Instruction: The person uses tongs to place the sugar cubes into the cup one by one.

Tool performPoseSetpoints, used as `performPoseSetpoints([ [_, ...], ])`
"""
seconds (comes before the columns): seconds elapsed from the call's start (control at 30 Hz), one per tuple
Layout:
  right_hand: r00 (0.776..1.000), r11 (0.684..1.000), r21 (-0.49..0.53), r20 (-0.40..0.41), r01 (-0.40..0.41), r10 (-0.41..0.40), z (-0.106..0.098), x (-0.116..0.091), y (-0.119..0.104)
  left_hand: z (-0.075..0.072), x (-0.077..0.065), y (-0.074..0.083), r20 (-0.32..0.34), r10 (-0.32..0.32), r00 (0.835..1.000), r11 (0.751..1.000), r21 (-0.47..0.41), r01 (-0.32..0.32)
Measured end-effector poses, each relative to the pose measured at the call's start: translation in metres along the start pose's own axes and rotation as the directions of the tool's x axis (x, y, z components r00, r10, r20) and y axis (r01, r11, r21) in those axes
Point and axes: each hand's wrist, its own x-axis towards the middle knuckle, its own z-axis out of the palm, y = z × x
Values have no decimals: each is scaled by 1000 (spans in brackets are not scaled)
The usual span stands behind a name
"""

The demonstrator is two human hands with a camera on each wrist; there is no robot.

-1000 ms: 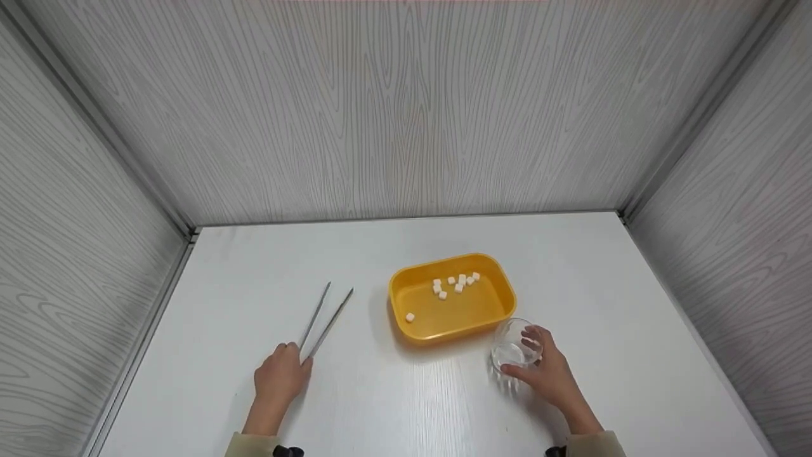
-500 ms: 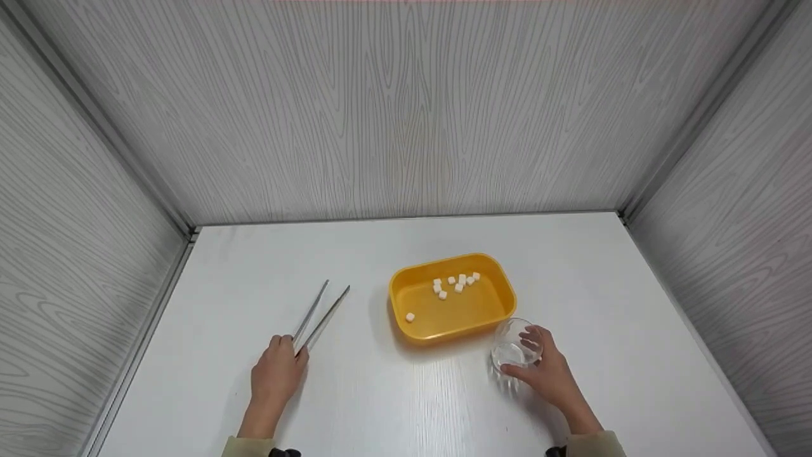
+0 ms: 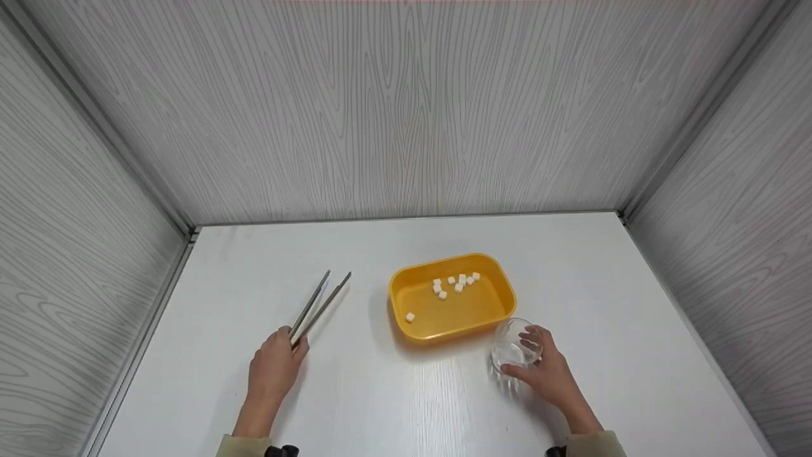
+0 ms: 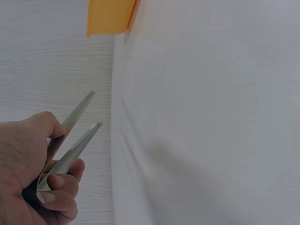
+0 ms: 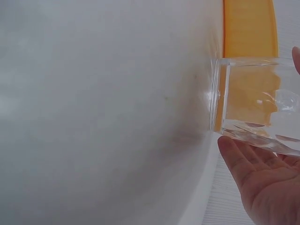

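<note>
In the head view, my left hand (image 3: 274, 367) grips a pair of long metal tweezers (image 3: 311, 303), their two arms spread and tips pointing away from me. The left wrist view shows the thumb on one arm of the tweezers (image 4: 77, 149) and curled fingers on the other, nothing between the tips. My right hand (image 3: 550, 374) holds a clear drinking glass (image 3: 510, 352) that stands upright, thumb in front and fingers round the far side. Beside the glass lies a yellow tray (image 3: 453, 317) with several small white cubes (image 3: 462, 279) toward its back and a single cube (image 3: 410, 317) at its front left.
The white table (image 3: 406, 406) carries the tray right of centre. Pale wood-grain panels rise at the back (image 3: 406, 127), left (image 3: 70, 241) and right (image 3: 729, 241) of it. The glass stands close to the tray's front right corner.
My left hand has shifted slightly away from me and left, raising the tweezers; their tips stand a little closer together. The right hand, glass, tray and cubes stay put.
</note>
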Motion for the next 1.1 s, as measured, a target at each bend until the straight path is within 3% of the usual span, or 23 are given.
performPoseSetpoints([
  [0.3,1000,1000,-15,7,-22,22,0,0,2,-15,7,16,-113,99,989,995,-10,-101],
  [0.53,1000,999,-22,4,-26,26,0,1,2,-21,11,31,-138,166,976,986,-6,-169],
  [0.67,1000,1000,-23,4,-11,11,0,1,2,-22,14,40,-148,232,961,972,7,-234],
  [0.87,1000,1000,-9,9,-15,15,0,0,-1,-29,14,56,-125,328,936,945,45,-325],
  [1.1,1000,1000,-4,4,-9,9,0,0,1,-41,13,77,-30,396,918,916,80,-392],
])
